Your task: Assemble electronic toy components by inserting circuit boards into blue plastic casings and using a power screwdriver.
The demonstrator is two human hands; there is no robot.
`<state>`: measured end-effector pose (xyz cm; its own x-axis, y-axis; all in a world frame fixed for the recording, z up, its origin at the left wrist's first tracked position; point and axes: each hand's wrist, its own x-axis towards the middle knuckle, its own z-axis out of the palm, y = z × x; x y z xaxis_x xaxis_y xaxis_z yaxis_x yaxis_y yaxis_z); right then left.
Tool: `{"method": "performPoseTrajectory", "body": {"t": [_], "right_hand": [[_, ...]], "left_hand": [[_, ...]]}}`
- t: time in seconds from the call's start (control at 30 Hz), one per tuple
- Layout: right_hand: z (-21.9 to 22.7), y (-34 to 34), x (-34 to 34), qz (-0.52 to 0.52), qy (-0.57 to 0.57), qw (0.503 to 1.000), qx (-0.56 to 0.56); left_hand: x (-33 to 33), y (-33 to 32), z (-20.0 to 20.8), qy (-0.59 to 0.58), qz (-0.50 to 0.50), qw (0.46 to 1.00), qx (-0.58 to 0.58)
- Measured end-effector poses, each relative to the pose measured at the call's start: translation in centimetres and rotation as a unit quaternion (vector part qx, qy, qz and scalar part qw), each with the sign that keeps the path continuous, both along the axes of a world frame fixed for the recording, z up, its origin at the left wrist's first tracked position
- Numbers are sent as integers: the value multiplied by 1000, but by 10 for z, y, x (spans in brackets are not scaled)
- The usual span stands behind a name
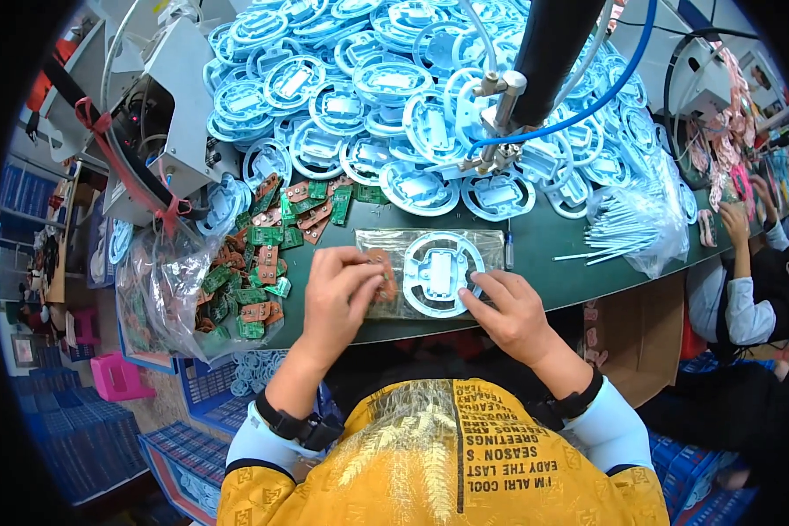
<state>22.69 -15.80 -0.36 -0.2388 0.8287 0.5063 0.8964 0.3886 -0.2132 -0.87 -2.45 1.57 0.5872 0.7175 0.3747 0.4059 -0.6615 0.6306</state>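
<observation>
A light blue oval plastic housing [419, 285] with a raised rectangular middle lies on a clear-covered mat [379, 307] in front of me. My right hand [510, 316] grips the right rim of this housing between thumb and fingers. On the left, my left hand [340, 287] pinches a small copper-brown circuit board [382, 273], held just beside the housing and apart from it. The fingers partly cover the board. Left of that hand lies a heap of green and brown circuit boards [267, 261], some spilling from a clear plastic bag [162, 289].
A big pile of similar blue housings [359, 105] fills the back of the green table [548, 263]. A black post with a metal fitting [504, 110] and blue hose overhangs it. White sticks [618, 228] lie bagged at right. A pen [508, 250] lies near the mat. Another person's hand [735, 223] works far right.
</observation>
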Motion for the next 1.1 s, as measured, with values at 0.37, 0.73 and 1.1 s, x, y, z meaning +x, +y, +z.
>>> {"method": "performPoseTrajectory", "body": {"t": [0.37,0.73,1.1], "right_hand": [[2,6,-10,27,4,1000,-11],[0,7,-8,34,12,999,-2],[3,2,-1,21,18,1000,-13]], "left_hand": [[43,-11,-8,44,-89,993,60],[45,-4,0,92,-125,983,94],[45,-1,-5,102,-136,981,96]]}}
